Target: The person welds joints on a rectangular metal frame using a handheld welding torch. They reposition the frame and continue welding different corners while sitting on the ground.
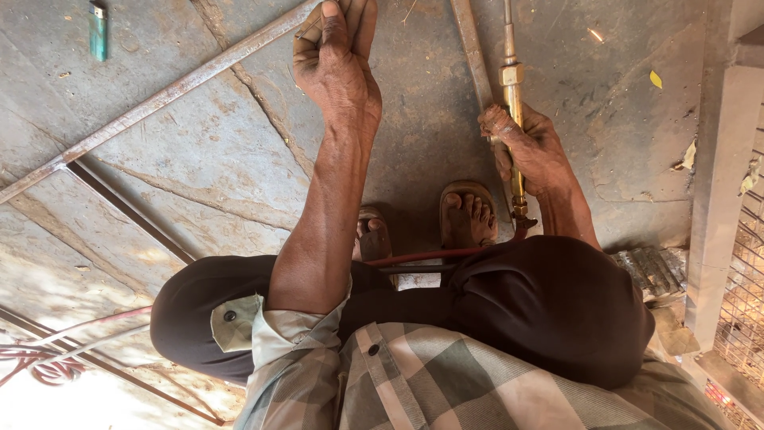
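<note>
The long brass gas torch (512, 103) stood gripped in the right hand (532, 147) beside a rusty flat steel bar (471, 48), while the left hand (334, 56) pinched something thin, so both probably needed steady holding.

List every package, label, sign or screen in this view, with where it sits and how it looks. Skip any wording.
No package, sign or screen shows.
Lighter: the nearest thing to a labelled item, lying on the stone floor at upper left; slim, upright, teal-green body with a metal top; any label on it is too small to tell.
Brass torch: held in the right hand, bare metal, no label seen.
</note>
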`<state>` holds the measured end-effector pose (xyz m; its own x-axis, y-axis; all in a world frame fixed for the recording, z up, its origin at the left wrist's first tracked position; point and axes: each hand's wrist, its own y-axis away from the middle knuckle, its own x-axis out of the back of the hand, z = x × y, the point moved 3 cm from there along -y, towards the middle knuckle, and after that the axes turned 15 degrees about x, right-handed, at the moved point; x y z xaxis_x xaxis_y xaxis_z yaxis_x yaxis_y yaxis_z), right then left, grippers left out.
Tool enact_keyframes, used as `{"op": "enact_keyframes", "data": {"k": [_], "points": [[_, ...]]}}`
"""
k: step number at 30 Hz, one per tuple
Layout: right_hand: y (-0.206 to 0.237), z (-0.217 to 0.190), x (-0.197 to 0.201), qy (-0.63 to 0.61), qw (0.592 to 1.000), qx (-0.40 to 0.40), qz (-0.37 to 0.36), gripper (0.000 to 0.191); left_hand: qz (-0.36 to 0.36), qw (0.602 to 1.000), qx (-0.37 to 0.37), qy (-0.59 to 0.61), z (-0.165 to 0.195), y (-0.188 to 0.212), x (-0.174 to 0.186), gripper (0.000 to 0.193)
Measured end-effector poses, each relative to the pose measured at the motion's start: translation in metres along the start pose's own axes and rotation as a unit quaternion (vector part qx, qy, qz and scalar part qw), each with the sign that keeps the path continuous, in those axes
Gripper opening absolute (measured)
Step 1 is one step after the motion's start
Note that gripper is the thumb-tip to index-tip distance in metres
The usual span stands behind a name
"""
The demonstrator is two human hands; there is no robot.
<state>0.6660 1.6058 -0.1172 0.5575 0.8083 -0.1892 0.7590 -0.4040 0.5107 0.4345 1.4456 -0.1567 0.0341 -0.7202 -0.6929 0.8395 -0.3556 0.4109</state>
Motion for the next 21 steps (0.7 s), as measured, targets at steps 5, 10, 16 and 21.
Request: {"op": "enact_keyframes", "data": {"k": [5, 10, 16, 21], "points": [[-0.0001, -0.0003, -0.0004, 0.017, 1.0, -0.014, 0.009, 0.043, -0.003, 1.0, 0.0, 0.007, -0.0013, -0.0009, 0.0017, 0.015], [-0.0004, -0.001, -0.0021, 0.005, 1.0, -0.007, 0.001, 0.041, 0.009, 1.0, 0.01, 0.018, -0.0036, -0.0017, 0.0029, 0.015], [-0.0019, -0.0004, -0.0023, 0.004, 1.0, -0.009, 0.0, 0.04, 0.012, 1.0, 0.009, 0.024, -0.0038, -0.0029, 0.0037, 0.013], [-0.002, 0.0008, -0.0032, 0.011, 1.0, -0.006, 0.002, 0.042, 0.022, 1.0, 0.015, 0.016, -0.0029, -0.0042, 0.0046, 0.013]]}}
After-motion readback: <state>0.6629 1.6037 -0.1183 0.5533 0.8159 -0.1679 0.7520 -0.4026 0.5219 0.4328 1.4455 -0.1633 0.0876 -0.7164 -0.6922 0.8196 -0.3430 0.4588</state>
